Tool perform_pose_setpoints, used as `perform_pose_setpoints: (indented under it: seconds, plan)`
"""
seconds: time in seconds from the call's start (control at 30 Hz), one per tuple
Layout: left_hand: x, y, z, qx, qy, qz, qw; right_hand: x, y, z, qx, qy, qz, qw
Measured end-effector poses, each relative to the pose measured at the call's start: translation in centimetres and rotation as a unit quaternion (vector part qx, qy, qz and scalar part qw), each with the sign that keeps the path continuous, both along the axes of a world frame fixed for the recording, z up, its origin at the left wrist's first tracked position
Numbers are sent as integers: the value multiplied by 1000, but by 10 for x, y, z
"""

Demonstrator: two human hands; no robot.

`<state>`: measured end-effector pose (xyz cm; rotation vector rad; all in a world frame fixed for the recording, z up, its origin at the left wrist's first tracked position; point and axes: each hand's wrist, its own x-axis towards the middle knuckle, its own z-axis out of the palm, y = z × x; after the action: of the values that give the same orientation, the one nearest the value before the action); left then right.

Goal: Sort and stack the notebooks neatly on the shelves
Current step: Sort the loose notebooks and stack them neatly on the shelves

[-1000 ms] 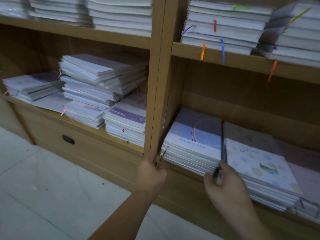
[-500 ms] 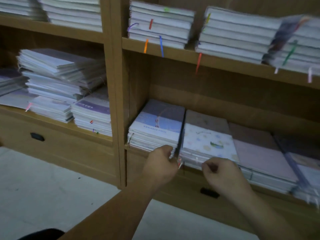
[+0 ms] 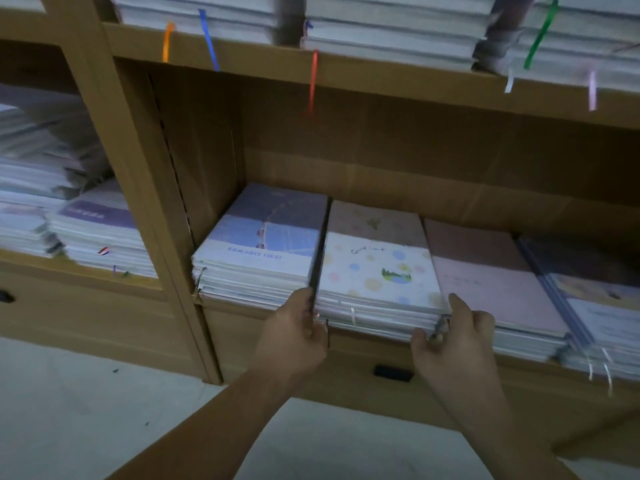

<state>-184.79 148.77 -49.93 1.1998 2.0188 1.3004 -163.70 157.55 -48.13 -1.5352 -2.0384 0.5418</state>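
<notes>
The right grip (image 3: 453, 337) has slid rightward along the front edge of the shelf (image 3: 367, 342) to the front right corner of the dotted stack (image 3: 374, 271) of notebooks. The left grip (image 3: 298, 327) has come to that stack's front left corner. Both are curled round the stack. The left fingers sit in the narrow gap beside the blue stack (image 3: 256, 251), and the right thumb is low against the stack's front with a finger raised at the corner. The dotted stack lies flat at the shelf's front edge, between the blue stack at the shelf's left end and the pink stack (image 3: 485, 282), which it touches. A white ribbon (image 3: 352, 315) hangs from its front. Above, the upper shelf (image 3: 381, 74) carries more stacked notebooks, and a red ribbon (image 3: 312, 81) dangles over its edge. Pale floor (image 3: 69, 410) lies below.
</notes>
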Motion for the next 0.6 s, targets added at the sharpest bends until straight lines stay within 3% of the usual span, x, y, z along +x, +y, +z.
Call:
perform_pose_setpoints:
  seconds: [0.1, 0.33, 0.6]
  plan:
    - [2, 2, -13, 6, -36, 4, 999, 0, 7, -15, -103, 73, -8, 992]
    - [7, 2, -24, 31, -91, -10, 995, -5, 4, -35, -88, 56, -14, 994]
    - [1, 2, -40, 7, -180, -70, 981, -15, 3, -43, -166, 154, 14, 974]
